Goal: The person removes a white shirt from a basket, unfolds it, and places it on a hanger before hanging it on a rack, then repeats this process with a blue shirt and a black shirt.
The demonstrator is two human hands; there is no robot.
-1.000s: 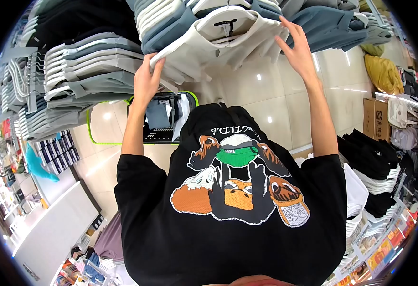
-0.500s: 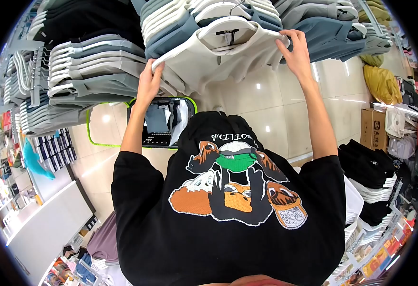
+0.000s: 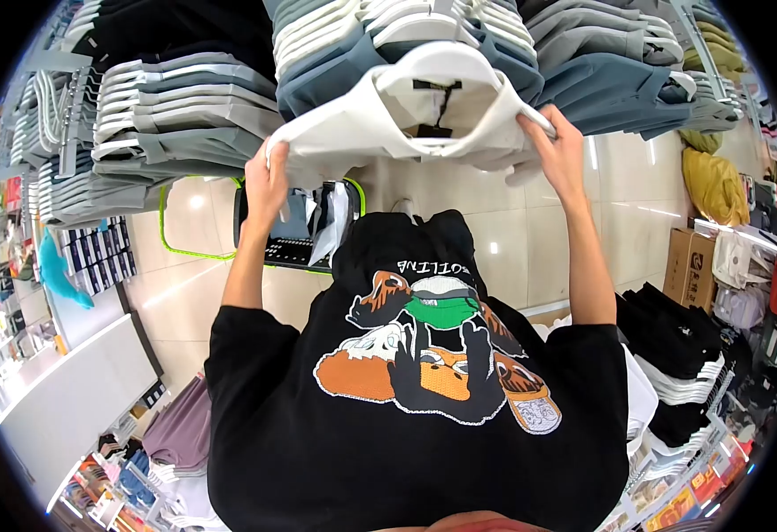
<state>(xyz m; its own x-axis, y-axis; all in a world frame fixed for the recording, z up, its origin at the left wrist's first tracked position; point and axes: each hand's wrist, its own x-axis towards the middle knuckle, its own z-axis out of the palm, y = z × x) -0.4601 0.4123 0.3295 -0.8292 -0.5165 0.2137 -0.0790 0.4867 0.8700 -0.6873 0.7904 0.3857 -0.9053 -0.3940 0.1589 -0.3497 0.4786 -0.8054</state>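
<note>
A cream shirt (image 3: pixel 339 124) on a white hanger (image 3: pixel 446 58) is stretched between my hands, its neck opening and dark label facing up. My left hand (image 3: pixel 267 183) is closed on the shoulder at the left end of the hanger. On the opposite shoulder, my right hand (image 3: pixel 558 151) pinches the cloth and hanger end. Just behind the shirt hangs a row of blue-grey shirts (image 3: pixel 326 75) on white hangers. The lower part of the cream shirt is hidden beneath its shoulders.
Grey shirts (image 3: pixel 184 111) hang at the left, and blue-grey ones (image 3: pixel 614 89) at the right. A green-rimmed black basket (image 3: pixel 295 253) holding clothes is on the floor beyond my left forearm. A cardboard box (image 3: pixel 690 266) stands at the right.
The cream shirt and its hanger have come away from the row towards me, looking larger. Both hands have moved down in the view with it, still gripping its shoulders.
</note>
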